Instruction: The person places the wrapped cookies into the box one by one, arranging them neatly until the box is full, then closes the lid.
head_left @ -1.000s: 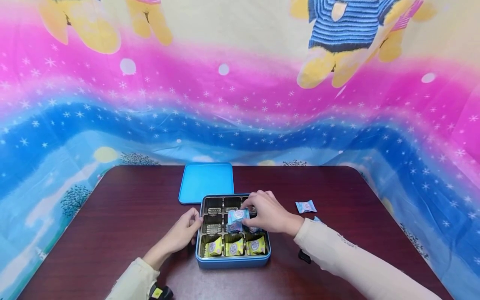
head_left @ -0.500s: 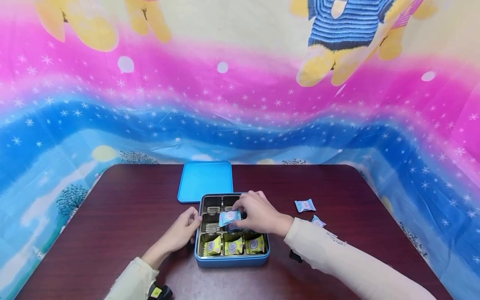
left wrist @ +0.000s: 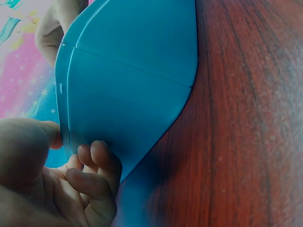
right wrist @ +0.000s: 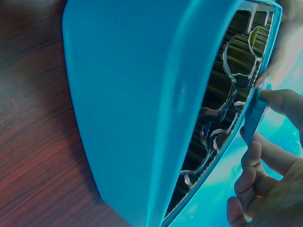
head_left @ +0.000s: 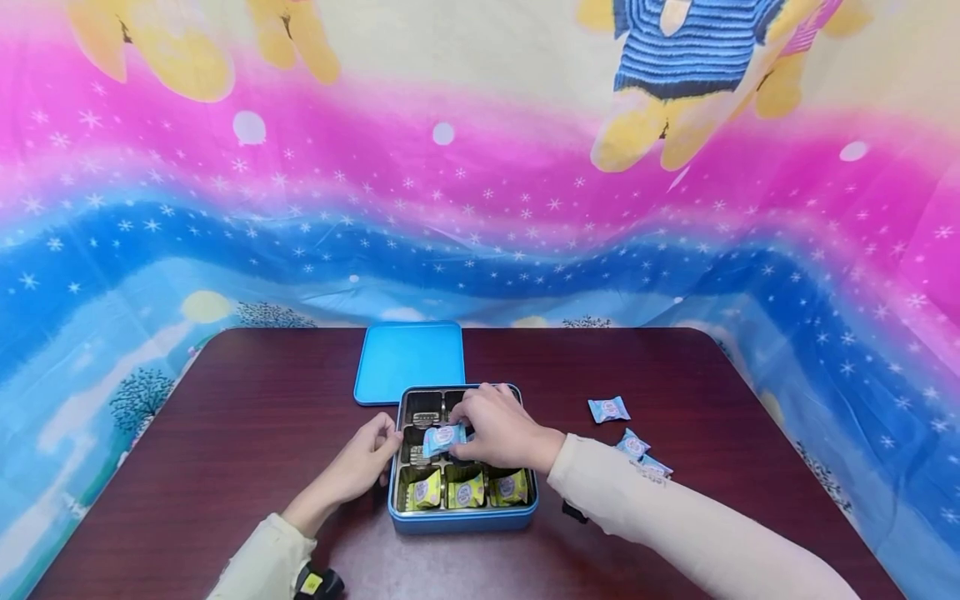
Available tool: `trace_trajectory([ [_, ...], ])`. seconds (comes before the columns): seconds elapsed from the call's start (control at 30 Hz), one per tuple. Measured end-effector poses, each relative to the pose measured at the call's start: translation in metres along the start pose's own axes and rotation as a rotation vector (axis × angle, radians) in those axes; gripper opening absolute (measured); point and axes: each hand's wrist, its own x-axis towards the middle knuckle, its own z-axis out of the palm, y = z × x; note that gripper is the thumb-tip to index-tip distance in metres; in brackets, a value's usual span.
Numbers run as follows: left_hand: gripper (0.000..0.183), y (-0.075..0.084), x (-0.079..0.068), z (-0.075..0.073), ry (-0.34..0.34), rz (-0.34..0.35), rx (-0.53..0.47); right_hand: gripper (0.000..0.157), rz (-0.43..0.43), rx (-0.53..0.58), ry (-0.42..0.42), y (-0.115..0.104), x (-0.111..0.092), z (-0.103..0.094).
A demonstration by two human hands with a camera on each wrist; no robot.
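Observation:
A blue square tin (head_left: 463, 523) stands uncovered on the table, its metallic insert split into several compartments. Yellow wrapped candies (head_left: 465, 492) sit in the nearest row. Between thumb and fingers my right hand (head_left: 501, 429) pinches a blue wrapped candy (head_left: 441, 439), held over the middle-left compartment; the right wrist view shows that candy (right wrist: 254, 116) edge-on above the rim. This hand hides the tin's right and far-right compartments. At the tin's left side my left hand (head_left: 363, 458) holds the edge, thumb at the rim and fingers curled against the outer wall (left wrist: 128, 94).
Behind the tin, slightly left, lies a flat blue lid (head_left: 410, 362). To the right of it are loose blue candies: one farther back (head_left: 609, 409), one nearer (head_left: 633, 443) and another (head_left: 657, 467) beside the right sleeve (head_left: 645, 492). A printed cloth (head_left: 480, 200) hangs behind the table.
My right hand has moved left across the tin with the blue candy, from the middle compartment to the middle-left one. More loose candies show beside the sleeve. My left hand stays put.

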Motion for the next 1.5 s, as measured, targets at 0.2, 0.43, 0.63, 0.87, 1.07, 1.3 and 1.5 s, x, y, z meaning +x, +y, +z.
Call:
trace_trajectory([
  [0.2, 0.015, 0.001, -0.001, -0.001, 0.003, 0.001, -0.003, 0.024, 0.017, -0.027, 0.01, -0.006, 0.003, 0.003],
  [0.43, 0.015, 0.002, -0.002, 0.0, 0.008, -0.013, -0.016, 0.029, 0.033, -0.063, -0.035, -0.012, 0.007, 0.006],
  [0.63, 0.016, 0.002, -0.002, -0.001, 0.001, -0.012, -0.017, 0.028, 0.017, -0.097, -0.041, -0.017, 0.011, 0.01],
  [0.87, 0.017, 0.002, -0.002, -0.002, -0.013, -0.003, -0.026, 0.024, 0.004, -0.137, -0.033, -0.021, 0.014, 0.013],
  [1.07, 0.016, 0.002, -0.002, -0.002, -0.009, -0.004, -0.022, 0.017, -0.013, -0.259, 0.011, -0.023, 0.015, 0.01],
  [1.3, 0.015, 0.003, -0.001, -0.002, -0.014, -0.011, -0.029, 0.016, -0.022, -0.279, -0.013, -0.027, 0.017, 0.013],
  [1.5, 0.016, 0.002, -0.001, -0.002, -0.015, -0.013, -0.03, 0.017, -0.008, -0.254, -0.044, -0.027, 0.02, 0.016],
])
